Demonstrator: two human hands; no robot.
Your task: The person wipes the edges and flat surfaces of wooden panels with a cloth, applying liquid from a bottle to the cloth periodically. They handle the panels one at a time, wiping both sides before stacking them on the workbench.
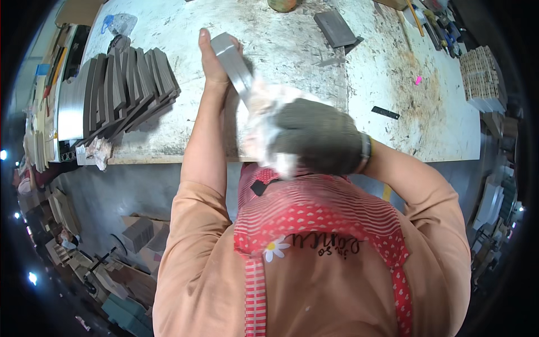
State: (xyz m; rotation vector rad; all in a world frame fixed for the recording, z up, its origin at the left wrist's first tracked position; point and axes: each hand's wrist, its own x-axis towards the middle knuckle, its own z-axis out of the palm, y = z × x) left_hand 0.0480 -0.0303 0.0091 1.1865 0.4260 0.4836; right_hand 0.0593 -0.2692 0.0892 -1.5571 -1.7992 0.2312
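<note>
My left hand (213, 64) is bare and grips a long grey bar-shaped piece (232, 60) near its far end, thumb up along one side. The piece slants toward me, and its smooth upper face shines. In a dark work glove, my right hand (317, 135) is closed on a crumpled white cloth (268, 121). The cloth lies against the near part of the piece and hides that end. Both glove and cloth are blurred by motion. To the left, a leaning stack of similar grey pieces (128, 78) lies on the worn white table (168, 132).
A flat grey block (335, 29) lies at the far right of centre. Nearer are a small black strip (386, 113) and a pink scrap (418, 80). Bundled light strips (482, 76) stand at the right edge. A white rag (99, 153) hangs at the table's front left.
</note>
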